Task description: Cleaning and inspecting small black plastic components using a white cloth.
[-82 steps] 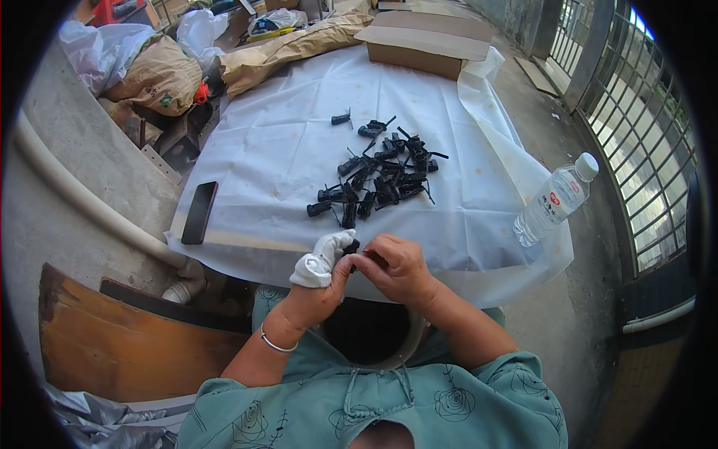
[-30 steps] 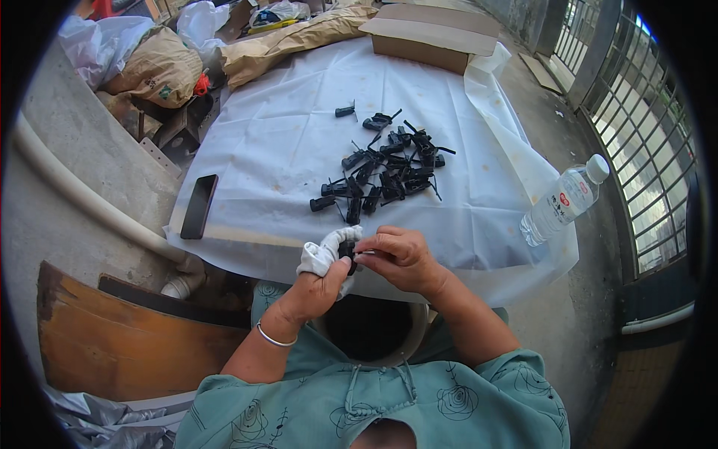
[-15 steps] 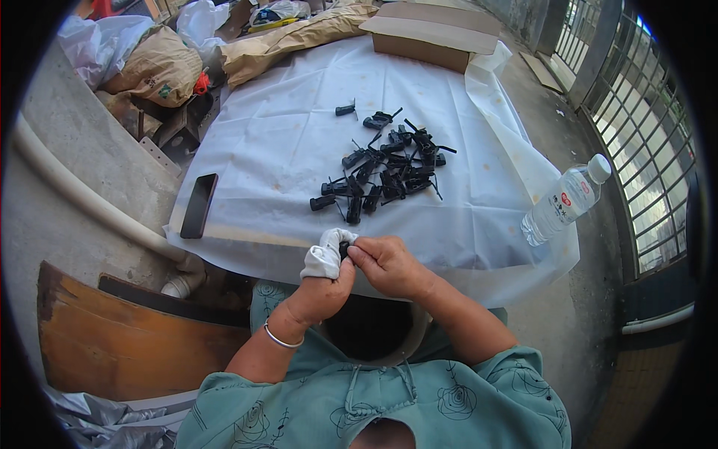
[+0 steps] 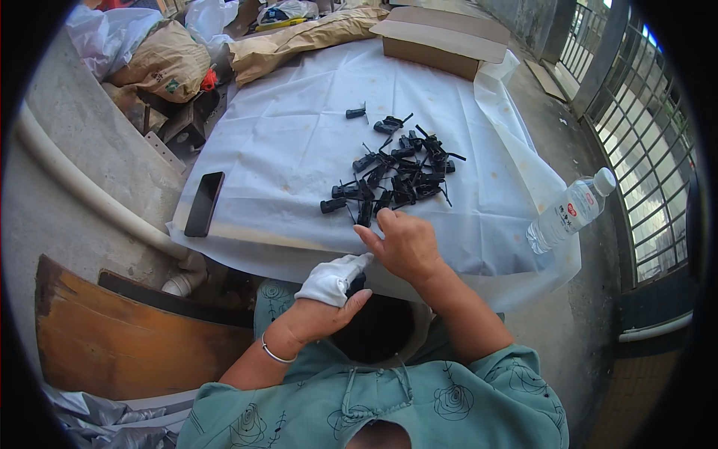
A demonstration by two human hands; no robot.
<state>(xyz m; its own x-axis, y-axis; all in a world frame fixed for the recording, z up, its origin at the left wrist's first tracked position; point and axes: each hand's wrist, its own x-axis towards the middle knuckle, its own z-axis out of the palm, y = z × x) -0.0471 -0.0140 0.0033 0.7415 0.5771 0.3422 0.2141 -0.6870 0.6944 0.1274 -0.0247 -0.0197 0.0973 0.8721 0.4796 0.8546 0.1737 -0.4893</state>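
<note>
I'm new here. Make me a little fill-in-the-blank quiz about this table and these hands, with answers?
A white cloth is wrapped on the person's ____ hand.
The small parts heaped just beyond the right hand are coloured ____.
The bottle is on the table's ____ side.
The phone is on its ____ side.

Missing words: left; black; right; left.

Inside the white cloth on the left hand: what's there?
The white cloth covers the fingers of the left hand, so they can't be seen; the thumb is bare. A black part shows between cloth and thumb, but its full shape is hidden.
</note>
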